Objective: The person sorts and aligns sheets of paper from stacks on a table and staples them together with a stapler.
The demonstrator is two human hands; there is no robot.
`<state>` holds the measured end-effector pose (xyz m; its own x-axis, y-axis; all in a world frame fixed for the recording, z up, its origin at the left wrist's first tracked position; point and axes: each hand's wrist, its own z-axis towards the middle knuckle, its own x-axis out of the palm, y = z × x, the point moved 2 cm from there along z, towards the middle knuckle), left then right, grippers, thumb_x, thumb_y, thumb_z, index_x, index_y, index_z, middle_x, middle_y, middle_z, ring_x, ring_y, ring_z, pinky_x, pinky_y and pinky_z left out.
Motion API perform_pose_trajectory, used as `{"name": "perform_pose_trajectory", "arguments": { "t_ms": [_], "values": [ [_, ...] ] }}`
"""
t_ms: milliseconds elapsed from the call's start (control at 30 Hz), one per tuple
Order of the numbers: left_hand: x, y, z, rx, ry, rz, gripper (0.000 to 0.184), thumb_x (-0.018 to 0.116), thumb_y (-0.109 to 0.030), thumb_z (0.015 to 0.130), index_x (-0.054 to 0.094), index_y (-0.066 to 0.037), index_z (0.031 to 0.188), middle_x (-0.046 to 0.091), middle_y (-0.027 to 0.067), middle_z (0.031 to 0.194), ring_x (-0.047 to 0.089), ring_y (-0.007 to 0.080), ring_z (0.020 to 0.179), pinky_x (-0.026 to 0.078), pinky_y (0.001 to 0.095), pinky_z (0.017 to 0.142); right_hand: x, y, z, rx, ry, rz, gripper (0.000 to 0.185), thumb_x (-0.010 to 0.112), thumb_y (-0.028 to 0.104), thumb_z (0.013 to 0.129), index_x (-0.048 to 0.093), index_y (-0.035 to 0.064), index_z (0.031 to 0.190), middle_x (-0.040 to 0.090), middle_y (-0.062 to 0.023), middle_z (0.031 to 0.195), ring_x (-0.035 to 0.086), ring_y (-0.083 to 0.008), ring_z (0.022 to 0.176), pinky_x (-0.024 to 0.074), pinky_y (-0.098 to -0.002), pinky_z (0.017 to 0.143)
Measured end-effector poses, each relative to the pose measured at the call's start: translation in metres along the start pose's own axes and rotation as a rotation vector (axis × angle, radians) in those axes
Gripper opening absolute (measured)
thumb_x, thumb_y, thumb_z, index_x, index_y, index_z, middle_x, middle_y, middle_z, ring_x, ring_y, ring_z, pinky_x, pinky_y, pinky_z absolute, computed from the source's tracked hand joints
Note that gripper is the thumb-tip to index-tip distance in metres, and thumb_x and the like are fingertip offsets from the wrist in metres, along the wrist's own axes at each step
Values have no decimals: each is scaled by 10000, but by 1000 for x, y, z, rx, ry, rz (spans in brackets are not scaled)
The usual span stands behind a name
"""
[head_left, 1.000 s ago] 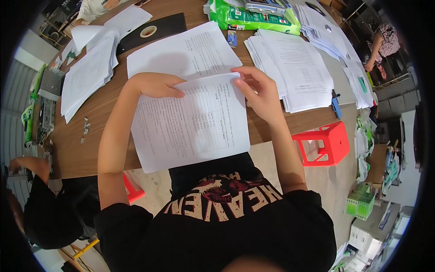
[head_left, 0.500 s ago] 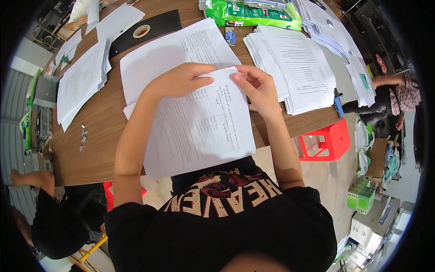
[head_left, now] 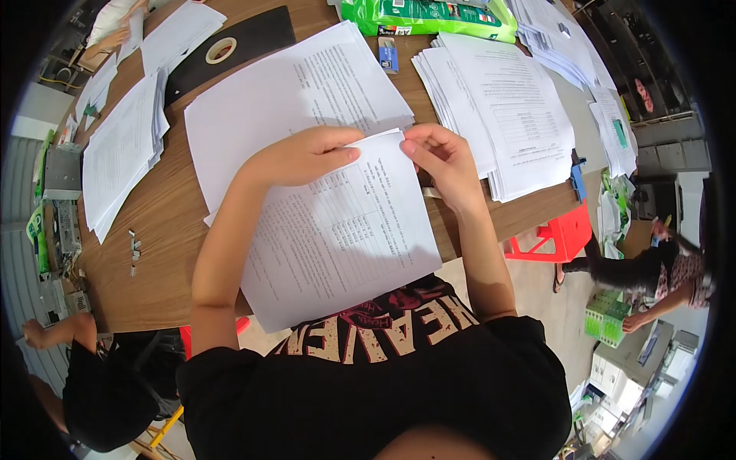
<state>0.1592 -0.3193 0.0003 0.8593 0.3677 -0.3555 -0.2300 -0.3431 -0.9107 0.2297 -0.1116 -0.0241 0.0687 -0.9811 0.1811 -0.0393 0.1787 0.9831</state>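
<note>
A few printed sheets (head_left: 337, 238) overhang the table's near edge in front of me. My left hand (head_left: 307, 156) grips their far edge between thumb and fingers. At their far right corner, my right hand (head_left: 443, 157) pinches the paper with thumb and index finger. Beyond them lies a larger spread of printed paper (head_left: 253, 100), flat on the table. To the right of my right hand is a thick stack of printed sheets (head_left: 517, 115), its edges slightly fanned. How many sheets I hold cannot be made out.
On the wooden table (head_left: 138, 295) are a tape roll (head_left: 221, 50) on a black board, a staple box (head_left: 388, 55), a green paper pack (head_left: 429, 19), and a left paper stack (head_left: 126, 149). A red stool (head_left: 563, 234) stands at right. Other people are at both sides.
The held sheets and both hands have come slightly nearer to me, exposing more of the paper behind. At right, another person has moved down toward the green box.
</note>
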Motion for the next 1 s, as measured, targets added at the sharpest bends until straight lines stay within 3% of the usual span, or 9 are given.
{"name": "perform_pose_trajectory", "arguments": {
  "t_ms": [300,367,433,467,533,767,867,967,1000],
  "values": [
    [5,6,1,-43,-94,33,247,426,-205,955,569,-23,1042,567,57,783,524,147,697,427,306,674,5,0,0,-93,-69,-68,125,632,42,855,626,0,973,637,-29,847,575,-63,743,463,-203,650],
    [6,1,-1,68,-185,81,232,429,-185,947,568,-16,1025,548,80,716,507,173,621,420,314,628,11,6,-1,-142,-82,-133,148,631,35,851,626,5,996,634,-31,851,576,-65,745,468,-207,652],
    [6,-11,-6,31,-206,141,223,435,-172,939,568,-12,1019,559,110,721,522,208,623,423,328,629,20,21,-4,-379,-231,-435,230,638,32,829,625,36,1058,629,-52,826,588,-110,710,470,-228,602],
    [6,-16,-7,-2,-225,195,214,441,-159,931,568,-8,1012,570,141,726,537,244,625,426,341,630,20,23,-3,-380,-232,-433,230,638,32,829,625,36,1058,629,-52,826,588,-110,710,470,-228,602],
    [11,-17,-8,16,-254,233,213,445,-156,935,571,-3,1014,580,137,743,542,235,648,424,331,644,24,29,-3,-714,-144,-853,277,646,40,806,631,65,1081,617,-89,828,583,-169,667,461,-256,551],
    [18,-10,-7,76,-326,319,205,456,-131,925,582,4,1014,604,159,777,570,260,686,431,330,669,15,24,-7,-551,-39,-931,262,650,1,786,642,34,1046,638,-106,916,613,-173,687,506,-258,604],
    [18,-12,-7,79,-335,277,201,466,-130,902,583,-5,1007,600,191,769,567,352,699,432,402,646,15,26,-7,-561,-67,-853,260,645,7,793,641,33,1052,635,-106,912,614,-185,693,514,-267,609],
    [17,-15,-9,70,-314,272,203,460,-131,906,582,-8,1011,602,185,772,568,345,693,431,399,645,14,24,-8,-537,16,-847,269,649,6,796,630,9,1064,634,-96,917,613,-156,711,513,-262,638],
    [17,-17,-9,71,-312,275,203,460,-131,906,582,-8,1011,602,185,772,568,345,693,431,399,645,14,24,-9,-417,-51,-660,238,654,25,805,635,12,1041,642,-83,893,614,-135,731,507,-248,636]
  ]
}}
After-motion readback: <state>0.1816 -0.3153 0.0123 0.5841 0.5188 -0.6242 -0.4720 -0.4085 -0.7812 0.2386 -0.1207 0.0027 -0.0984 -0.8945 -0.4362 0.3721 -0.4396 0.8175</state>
